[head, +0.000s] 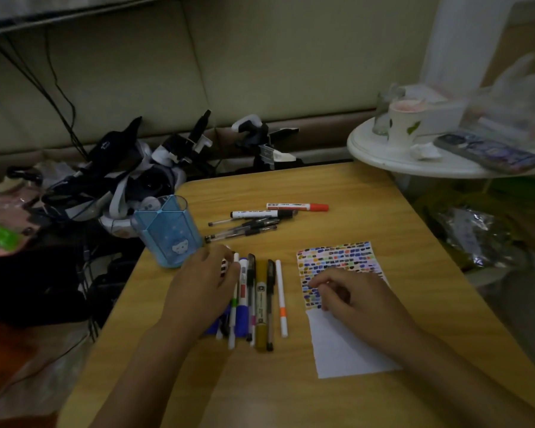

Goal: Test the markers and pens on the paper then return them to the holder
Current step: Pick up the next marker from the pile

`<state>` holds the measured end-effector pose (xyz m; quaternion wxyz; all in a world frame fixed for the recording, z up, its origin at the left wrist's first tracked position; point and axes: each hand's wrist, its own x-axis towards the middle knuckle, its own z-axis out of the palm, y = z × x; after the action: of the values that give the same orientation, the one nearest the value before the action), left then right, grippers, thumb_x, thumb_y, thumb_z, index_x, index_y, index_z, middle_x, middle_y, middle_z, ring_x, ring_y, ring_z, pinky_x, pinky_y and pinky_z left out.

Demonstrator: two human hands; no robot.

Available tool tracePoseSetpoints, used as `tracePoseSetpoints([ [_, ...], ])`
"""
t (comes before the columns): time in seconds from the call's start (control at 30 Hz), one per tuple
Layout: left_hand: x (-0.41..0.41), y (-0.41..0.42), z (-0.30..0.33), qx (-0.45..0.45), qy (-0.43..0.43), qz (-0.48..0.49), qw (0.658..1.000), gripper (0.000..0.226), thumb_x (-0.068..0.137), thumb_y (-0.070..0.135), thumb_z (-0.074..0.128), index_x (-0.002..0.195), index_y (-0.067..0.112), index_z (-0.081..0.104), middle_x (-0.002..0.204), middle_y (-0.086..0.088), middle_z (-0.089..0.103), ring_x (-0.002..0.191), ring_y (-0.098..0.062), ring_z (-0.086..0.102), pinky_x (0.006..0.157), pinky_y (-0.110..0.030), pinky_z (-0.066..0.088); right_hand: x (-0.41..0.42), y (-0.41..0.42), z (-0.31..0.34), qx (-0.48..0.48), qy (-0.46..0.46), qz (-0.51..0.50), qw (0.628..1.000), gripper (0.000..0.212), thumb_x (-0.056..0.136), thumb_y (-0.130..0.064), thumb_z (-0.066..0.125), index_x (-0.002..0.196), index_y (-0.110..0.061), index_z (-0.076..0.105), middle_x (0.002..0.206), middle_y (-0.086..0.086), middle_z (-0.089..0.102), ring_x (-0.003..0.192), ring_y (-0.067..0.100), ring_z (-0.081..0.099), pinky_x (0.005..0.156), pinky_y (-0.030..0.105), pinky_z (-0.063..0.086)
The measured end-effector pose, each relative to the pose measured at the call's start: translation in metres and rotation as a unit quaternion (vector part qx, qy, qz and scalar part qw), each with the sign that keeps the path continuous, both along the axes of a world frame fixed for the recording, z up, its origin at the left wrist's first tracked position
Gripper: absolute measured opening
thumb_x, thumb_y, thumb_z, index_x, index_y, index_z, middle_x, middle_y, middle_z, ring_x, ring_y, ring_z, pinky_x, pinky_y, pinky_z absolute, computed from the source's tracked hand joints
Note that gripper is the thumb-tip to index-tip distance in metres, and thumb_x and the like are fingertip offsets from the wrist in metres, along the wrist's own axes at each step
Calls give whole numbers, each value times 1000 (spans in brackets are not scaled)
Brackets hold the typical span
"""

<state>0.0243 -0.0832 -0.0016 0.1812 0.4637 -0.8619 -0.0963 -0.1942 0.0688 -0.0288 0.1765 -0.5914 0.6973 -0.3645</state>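
Observation:
A row of pens and markers (261, 301) lies side by side on the wooden table (337, 193), among them a gold marker, black pens and a thin white pen with an orange band (281, 299). My left hand (203, 282) rests on the left end of the row, fingertips touching a white pen; whether it grips one is unclear. My right hand (349, 293) lies loosely curled on the paper (343, 304), which is covered with small coloured test marks on top. A blue translucent holder (167, 231) stands empty at the table's left edge. Further back lies a second group of pens (260, 219) with a red-capped marker.
A round white side table (383, 156) at the right carries a cup, a jar, a phone and plastic bags. Dark bags, straps and cables pile up left of the table beside the holder. A padded wall runs behind.

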Motion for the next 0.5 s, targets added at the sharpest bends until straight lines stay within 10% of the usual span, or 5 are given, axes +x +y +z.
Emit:
tracePoseSetpoints([
  [0.5,-39,-38,30,50,20,-47,997,35,98,34,55,132,32,51,129,4,46,115,-15,49,97,-38,47,-5,2,9,-11,3,12,1000,21,100,-24,55,109,-35,70,70,-10,69,62,7,60,51,15,35],
])
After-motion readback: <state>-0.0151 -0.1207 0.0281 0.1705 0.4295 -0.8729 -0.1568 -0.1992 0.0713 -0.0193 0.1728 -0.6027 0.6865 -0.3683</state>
